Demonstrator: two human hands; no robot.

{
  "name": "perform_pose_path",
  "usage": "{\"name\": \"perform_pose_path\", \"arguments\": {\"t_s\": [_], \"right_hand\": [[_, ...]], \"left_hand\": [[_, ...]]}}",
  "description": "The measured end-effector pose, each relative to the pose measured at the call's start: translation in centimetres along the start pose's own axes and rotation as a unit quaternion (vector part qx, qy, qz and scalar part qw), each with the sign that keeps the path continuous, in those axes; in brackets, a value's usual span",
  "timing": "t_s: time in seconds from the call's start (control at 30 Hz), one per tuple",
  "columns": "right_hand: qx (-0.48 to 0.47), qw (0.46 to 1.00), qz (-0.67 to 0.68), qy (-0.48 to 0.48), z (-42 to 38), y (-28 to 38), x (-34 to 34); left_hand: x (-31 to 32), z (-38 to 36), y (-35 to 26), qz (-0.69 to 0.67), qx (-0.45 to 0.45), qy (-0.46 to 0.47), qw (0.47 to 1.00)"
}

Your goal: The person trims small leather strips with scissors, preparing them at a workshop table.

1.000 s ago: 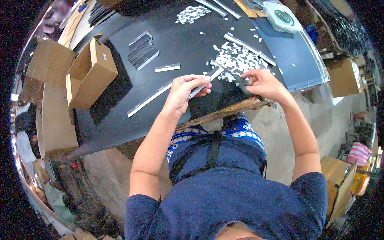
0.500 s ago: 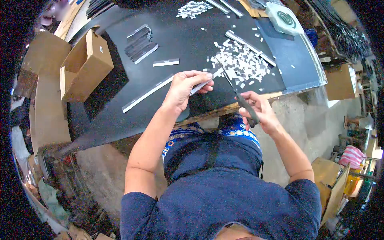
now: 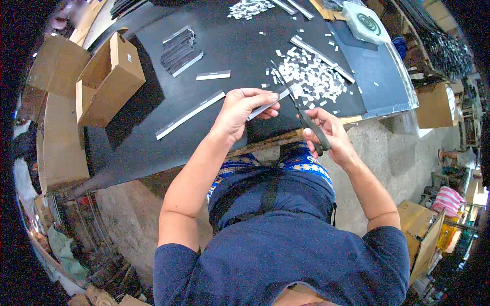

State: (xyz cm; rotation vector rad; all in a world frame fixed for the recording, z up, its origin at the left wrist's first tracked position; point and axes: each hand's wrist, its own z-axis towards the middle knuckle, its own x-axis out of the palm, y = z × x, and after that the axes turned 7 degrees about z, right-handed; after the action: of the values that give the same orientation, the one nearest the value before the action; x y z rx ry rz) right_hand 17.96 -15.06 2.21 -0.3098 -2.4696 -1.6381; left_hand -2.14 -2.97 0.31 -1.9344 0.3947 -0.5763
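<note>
Since a second ago, the right hand (image 3: 331, 135) has turned, baring the scissors (image 3: 308, 122) it grips; these now stand steeper at the far end of the strip (image 3: 261, 110), seemingly set across it. The left hand (image 3: 239, 113) pinches the strip, just left of the pile (image 3: 314, 76).

Black scissors (image 3: 308, 122); white strip (image 3: 260, 110), apparently grey-banded.
</note>
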Motion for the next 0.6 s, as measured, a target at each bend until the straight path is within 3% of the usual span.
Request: {"name": "perform_pose_path", "arguments": {"t_s": [0.6], "right_hand": [[-0.007, 1.000, 0.029, -0.007, 0.08, -0.48, -0.59]], "left_hand": [[0.09, 0.60, -0.10, -0.011, -0.025, 0.021, 0.999]]}}
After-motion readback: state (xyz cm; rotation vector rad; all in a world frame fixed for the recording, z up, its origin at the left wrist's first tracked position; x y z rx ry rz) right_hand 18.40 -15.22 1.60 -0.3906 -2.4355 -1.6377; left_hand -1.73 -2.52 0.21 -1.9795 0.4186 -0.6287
